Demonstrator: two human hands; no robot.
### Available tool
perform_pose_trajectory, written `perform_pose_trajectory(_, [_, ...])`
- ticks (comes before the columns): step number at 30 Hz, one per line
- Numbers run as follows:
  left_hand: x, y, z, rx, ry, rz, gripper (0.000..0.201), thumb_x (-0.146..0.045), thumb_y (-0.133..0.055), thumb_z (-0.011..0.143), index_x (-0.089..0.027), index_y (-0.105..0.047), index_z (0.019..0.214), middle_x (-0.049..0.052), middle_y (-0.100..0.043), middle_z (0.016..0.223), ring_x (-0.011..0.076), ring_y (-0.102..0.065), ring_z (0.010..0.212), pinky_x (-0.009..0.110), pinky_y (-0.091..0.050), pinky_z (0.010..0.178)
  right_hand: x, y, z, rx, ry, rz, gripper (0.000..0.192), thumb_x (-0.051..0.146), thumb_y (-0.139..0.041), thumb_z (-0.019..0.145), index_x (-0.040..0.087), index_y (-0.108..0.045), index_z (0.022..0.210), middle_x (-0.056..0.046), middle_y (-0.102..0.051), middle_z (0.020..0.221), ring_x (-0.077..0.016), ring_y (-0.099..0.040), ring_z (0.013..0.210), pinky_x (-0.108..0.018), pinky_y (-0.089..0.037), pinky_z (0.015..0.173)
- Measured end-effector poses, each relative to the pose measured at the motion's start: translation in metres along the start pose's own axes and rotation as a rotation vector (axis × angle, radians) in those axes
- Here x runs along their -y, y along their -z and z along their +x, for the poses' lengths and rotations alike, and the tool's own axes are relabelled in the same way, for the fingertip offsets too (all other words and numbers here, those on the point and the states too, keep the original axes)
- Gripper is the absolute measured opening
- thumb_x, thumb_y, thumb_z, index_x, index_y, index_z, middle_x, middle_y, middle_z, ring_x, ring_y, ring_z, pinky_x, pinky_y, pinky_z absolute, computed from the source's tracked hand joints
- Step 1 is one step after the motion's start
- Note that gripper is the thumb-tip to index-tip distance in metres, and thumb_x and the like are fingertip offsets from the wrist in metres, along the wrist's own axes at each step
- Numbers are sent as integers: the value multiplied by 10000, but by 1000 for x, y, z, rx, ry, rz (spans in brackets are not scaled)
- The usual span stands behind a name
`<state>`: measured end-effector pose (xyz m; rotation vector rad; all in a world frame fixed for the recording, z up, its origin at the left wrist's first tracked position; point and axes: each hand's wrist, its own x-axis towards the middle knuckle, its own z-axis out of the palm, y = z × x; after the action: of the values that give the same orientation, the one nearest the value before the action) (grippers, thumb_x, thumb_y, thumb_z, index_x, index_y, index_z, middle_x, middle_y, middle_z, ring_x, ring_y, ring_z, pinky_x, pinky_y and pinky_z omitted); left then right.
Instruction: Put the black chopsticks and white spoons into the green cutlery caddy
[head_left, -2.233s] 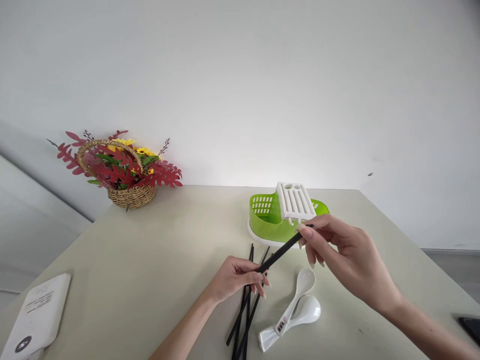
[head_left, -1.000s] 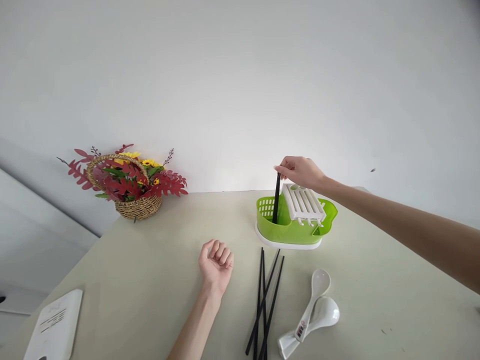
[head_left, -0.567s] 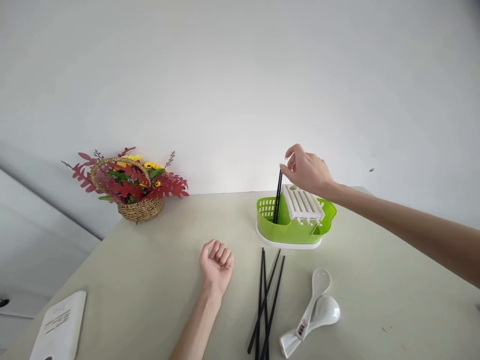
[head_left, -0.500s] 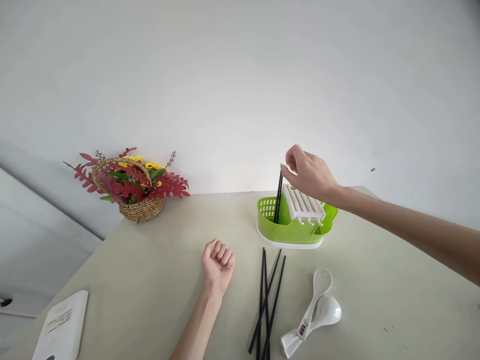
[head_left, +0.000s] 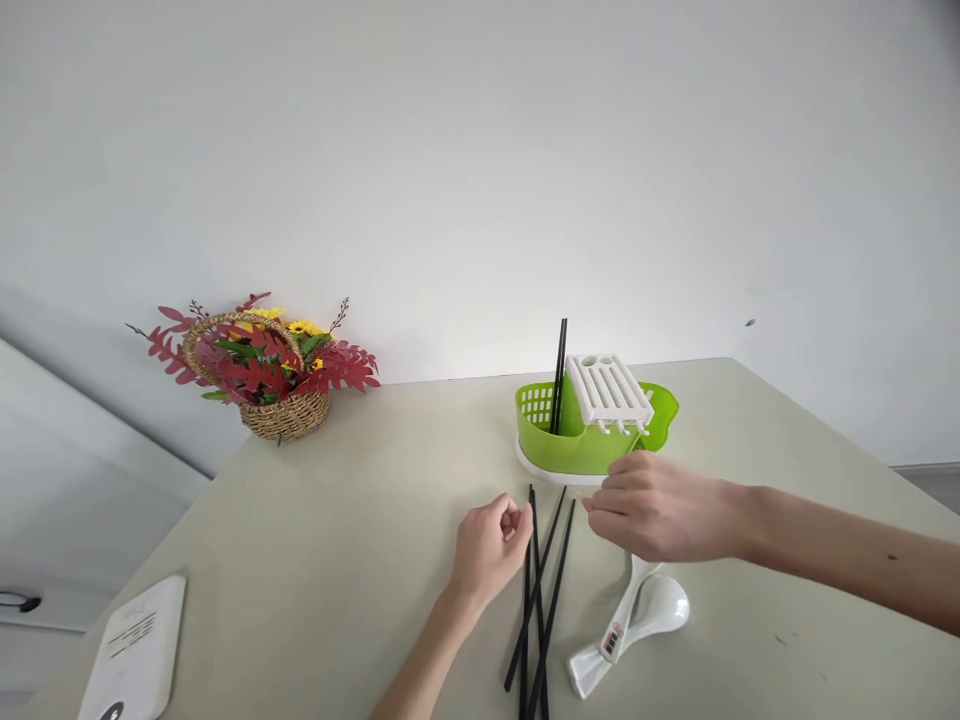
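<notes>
- Head view: the left hand, loosely curled and holding nothing, rests against the loose chopsticks lying on the table.
- The right hand, fingers drawn together and empty, hovers near their tips.
- One stick is best pinched near its top end.
- Counted: about four loose, two standing in the green holder, two white spoons.

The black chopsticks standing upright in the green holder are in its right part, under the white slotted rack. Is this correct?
Not quite. The head view shows the upright chopsticks standing in the left, open part of the green holder, beside the white slotted rack, not under it.
</notes>
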<state>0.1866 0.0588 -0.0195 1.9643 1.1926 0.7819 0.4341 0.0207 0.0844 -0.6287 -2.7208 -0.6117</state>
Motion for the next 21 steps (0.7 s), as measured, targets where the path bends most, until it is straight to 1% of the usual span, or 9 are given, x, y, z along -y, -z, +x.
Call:
perform_pose_trajectory(3, [-2,-3,-4,48,-94,143,449,-506,-594,981,-222,-465,659,-35,-494,559,124,-386,492,289,-242,582,11,-11,-10,105,-16,68,383,19,-445,973,216,-444,645,44,-409,540,-136,-191,489,-354,-118,539])
perform_pose_trajectory(6, [1,-7,-4,58,-145,223,490,-536,-599,988,-218,-480,635,-18,-521,541,129,-375,468,301,-202,582,19,-21,-14,272,-23,111,331,57,-447,961,213,-487,672,33,-473,522,-130,-190,462,-349,-99,537])
perform_pose_trajectory(8, [4,-10,-3,26,-156,259,499,-526,-556,1019,-217,-482,634,-5,-528,537,137,-375,464,310,-168,585,22,-27,-15,370,-40,107,267,57,-434,944,210,-551,760,38,-495,498,-134,-178,434,-349,-92,533])
perform_pose_trajectory(10, [6,-14,-2,-7,-152,291,501,-505,-504,1049,-217,-484,640,4,-528,535,145,-384,466,316,-146,590,22,-34,-15,430,-73,91,223,69,-426,944,200,-604,913,50,-512,480,-140,-178,407,-345,-95,531])
perform_pose_trajectory(13, [7,-16,-1,-25,-143,315,486,-482,-488,1058,-218,-486,651,12,-541,546,150,-395,472,319,-133,597,19,-47,-15,479,-107,78,234,142,-481,940,171,-614,1129,45,-561,495,-143,-254,387,-333,-106,536])
perform_pose_trajectory(16, [7,-16,-1,-9,-137,286,449,-459,-531,1035,-218,-499,657,14,-552,562,147,-387,473,320,-125,606,15,-59,-13,497,-105,86,424,161,-537,894,127,-582,1314,25,-605,530,-158,-372,403,-329,-116,538])
perform_pose_trajectory(18, [7,-16,-1,-7,-121,250,428,-445,-571,1011,-218,-505,654,12,-549,566,146,-384,477,319,-124,612,14,-64,-11,507,-97,90,508,147,-554,877,113,-561,1384,17,-620,539,-169,-421,413,-332,-122,528])
perform_pose_trajectory(21, [8,-17,-1,-14,-108,221,395,-416,-593,995,-219,-509,662,13,-552,580,148,-391,490,319,-122,615,14,-70,-7,528,-96,71,514,121,-576,870,120,-573,1384,3,-650,561,-175,-484,430,-335,-127,511])
